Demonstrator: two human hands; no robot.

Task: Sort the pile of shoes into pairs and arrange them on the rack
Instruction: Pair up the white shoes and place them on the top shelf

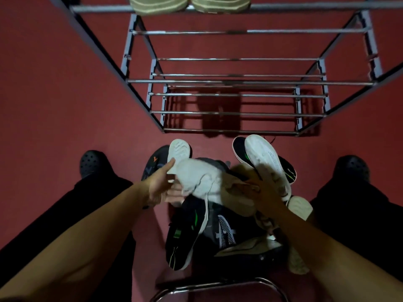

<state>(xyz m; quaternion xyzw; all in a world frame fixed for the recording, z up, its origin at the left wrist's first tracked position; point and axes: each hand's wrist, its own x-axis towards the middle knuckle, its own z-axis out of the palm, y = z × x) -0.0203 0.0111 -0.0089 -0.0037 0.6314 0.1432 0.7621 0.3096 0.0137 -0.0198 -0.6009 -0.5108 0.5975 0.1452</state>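
A pile of shoes [218, 225] lies on the red floor between my legs, in front of a metal shoe rack [229, 82]. My left hand [160, 184] grips a white sneaker [192, 171], its pale sole tip pointing away from me. My right hand [259, 192] holds a second white sneaker [265, 162] with its sole turned up. Both shoes hover just above the pile. A pair of green striped shoes [187, 4] sits on the rack's top shelf.
Black sneakers with green marks [187, 232] and a dark shoe with orange marks [153, 162] lie in the pile. My feet in black clogs [92, 163] stand either side. A chrome tube frame [218, 287] curves at the bottom edge. The lower rack bars hold nothing.
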